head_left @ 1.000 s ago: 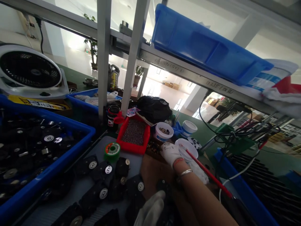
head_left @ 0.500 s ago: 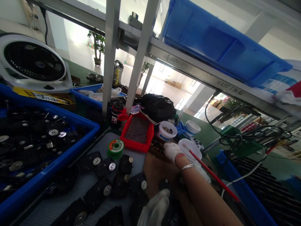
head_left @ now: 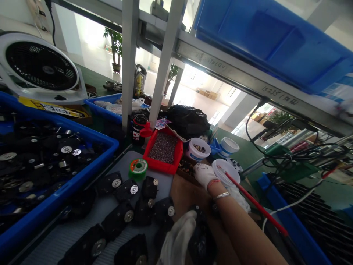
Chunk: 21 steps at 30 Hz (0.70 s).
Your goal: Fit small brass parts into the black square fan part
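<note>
My right hand (head_left: pixel 205 175), in a white glove, reaches over the edge of a small box of brass-coloured parts (head_left: pixel 186 168). Its fingertips are hidden, so I cannot see whether they pinch anything. Low in the middle, my gloved left hand (head_left: pixel 178 239) has its fingers together along the side of a black plastic part (head_left: pixel 202 239); the thumb is hidden. Further black housings with round metal discs (head_left: pixel 118 217) lie to its left on a grey ribbed mat (head_left: pixel 110 167). Beneath the right forearm is a brown cardboard surface (head_left: pixel 180 195).
A red tray (head_left: pixel 172 169) of tiny grains, a solder reel (head_left: pixel 138 167) and white tubs (head_left: pixel 198 149) stand beyond the hands. A blue crate (head_left: pixel 109 145) of black parts is left. A red rod (head_left: pixel 256 204) slants beside the right forearm. Shelf posts (head_left: pixel 162 66) rise ahead.
The view has shifted slightly. My right hand stays at the box of brass-coloured parts, its fingers a little lower. More of the black part beside my left hand shows now.
</note>
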Each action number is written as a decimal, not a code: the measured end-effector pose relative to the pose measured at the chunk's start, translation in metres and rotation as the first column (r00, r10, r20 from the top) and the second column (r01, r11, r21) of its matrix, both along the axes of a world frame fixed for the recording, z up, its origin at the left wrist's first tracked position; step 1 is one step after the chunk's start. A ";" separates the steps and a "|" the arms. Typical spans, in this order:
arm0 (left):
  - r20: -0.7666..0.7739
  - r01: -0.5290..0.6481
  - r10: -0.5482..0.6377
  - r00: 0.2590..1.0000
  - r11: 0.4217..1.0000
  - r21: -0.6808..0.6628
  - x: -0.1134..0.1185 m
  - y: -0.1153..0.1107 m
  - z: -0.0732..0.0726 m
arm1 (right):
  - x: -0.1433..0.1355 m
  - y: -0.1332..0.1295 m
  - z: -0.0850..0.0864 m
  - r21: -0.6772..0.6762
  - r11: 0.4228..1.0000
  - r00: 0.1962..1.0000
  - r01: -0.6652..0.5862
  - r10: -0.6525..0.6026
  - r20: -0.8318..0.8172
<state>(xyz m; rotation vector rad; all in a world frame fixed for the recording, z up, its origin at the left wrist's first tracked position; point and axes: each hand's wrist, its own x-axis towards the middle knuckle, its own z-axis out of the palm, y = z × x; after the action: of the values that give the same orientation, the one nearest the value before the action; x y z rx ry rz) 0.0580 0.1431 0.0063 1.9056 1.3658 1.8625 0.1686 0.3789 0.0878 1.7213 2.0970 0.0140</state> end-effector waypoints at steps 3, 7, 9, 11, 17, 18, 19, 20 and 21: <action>0.002 -0.049 0.049 0.999 0.999 -0.017 0.005 -0.001 -0.006 | -0.005 -0.009 0.012 0.070 0.998 0.999 -0.002 0.005 -0.045; -0.021 -0.129 0.129 0.991 0.991 -0.017 0.008 0.004 -0.009 | 0.003 -0.052 0.049 0.253 0.967 0.981 -0.030 0.077 -0.179; -0.083 -0.160 0.163 0.983 0.986 0.045 0.007 0.008 -0.009 | 0.015 -0.085 0.065 0.311 0.945 0.940 -0.095 0.189 -0.285; -0.142 -0.158 0.169 0.975 0.984 0.084 0.006 0.012 -0.008 | 0.030 -0.119 0.071 0.342 0.929 0.890 -0.141 0.270 -0.368; -0.203 -0.072 0.088 0.975 0.994 0.084 0.004 0.015 -0.008 | 0.053 -0.182 0.039 0.683 0.638 0.572 -0.355 0.727 -0.381; -0.217 -0.059 0.079 0.973 0.994 0.093 0.004 0.014 -0.008 | 0.052 -0.187 0.033 0.705 0.607 0.610 -0.367 0.729 -0.310; -0.226 -0.048 0.069 0.972 0.994 0.098 0.004 0.013 -0.009 | 0.050 -0.191 0.029 0.724 0.576 0.651 -0.379 0.722 -0.233; -0.233 -0.038 0.060 0.971 0.995 0.097 0.004 0.012 -0.010 | 0.048 -0.194 0.026 0.743 0.544 0.686 -0.389 0.710 -0.160; -0.240 -0.029 0.052 0.969 0.995 0.097 0.005 0.011 -0.011 | 0.047 -0.196 0.025 0.754 0.522 0.715 -0.400 0.692 -0.100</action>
<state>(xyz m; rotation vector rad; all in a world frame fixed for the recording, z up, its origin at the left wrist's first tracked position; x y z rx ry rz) 0.0625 0.1545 -0.0042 2.2306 1.4176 1.7877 0.2155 0.1826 0.1124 1.3139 3.1849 0.8250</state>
